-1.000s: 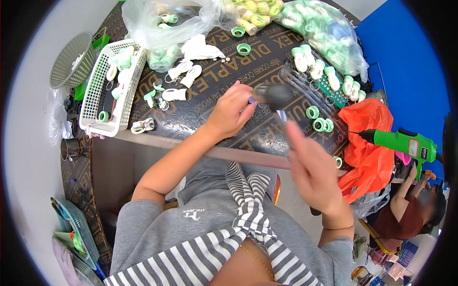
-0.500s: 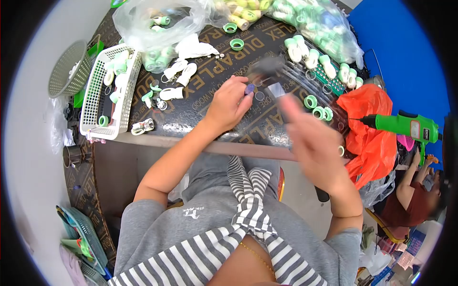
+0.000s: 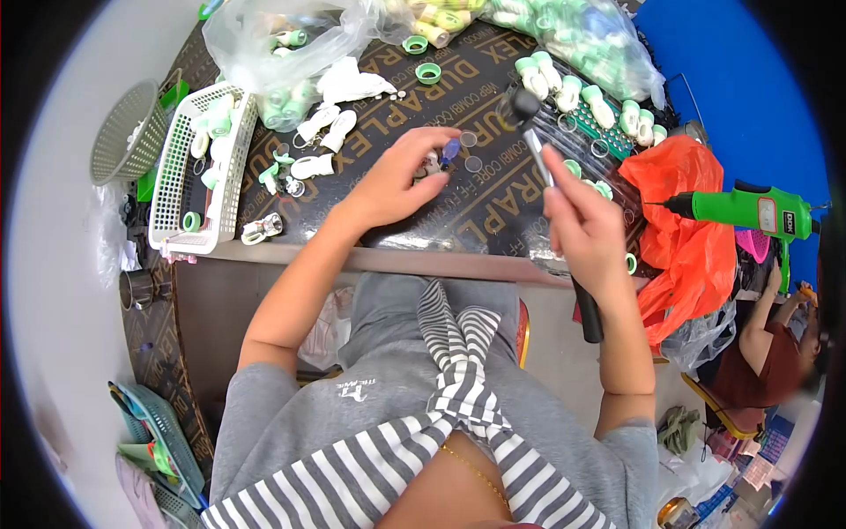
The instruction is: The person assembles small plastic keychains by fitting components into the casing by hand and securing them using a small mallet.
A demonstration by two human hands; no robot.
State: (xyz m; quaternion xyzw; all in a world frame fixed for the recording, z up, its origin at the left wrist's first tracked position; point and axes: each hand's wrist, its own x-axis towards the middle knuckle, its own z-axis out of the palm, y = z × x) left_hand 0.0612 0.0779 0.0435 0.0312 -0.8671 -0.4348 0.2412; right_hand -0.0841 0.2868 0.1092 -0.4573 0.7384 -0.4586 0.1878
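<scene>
One hammer (image 3: 538, 160) through right grip (image 3: 589, 231)

Dressed in a heathered grey top (image 3: 304, 421) with short sleeves (image 3: 256, 401), marked with small lettering (image 3: 359, 384) and a whitish emblem (image 3: 353, 394). Crossed at the front by dark-and-white striped fabric (image 3: 465, 410), knotted into two tails. Adorned with a thin gold-coloured chain (image 3: 478, 478) and clad below in grey trousers (image 3: 388, 317). Bare at the hands (image 3: 398, 181).

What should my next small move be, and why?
Perhaps ease your left hand back from the small blue piece before any strike, since its fingertips are right beside the piece while your right hand grips a hammer.
</scene>
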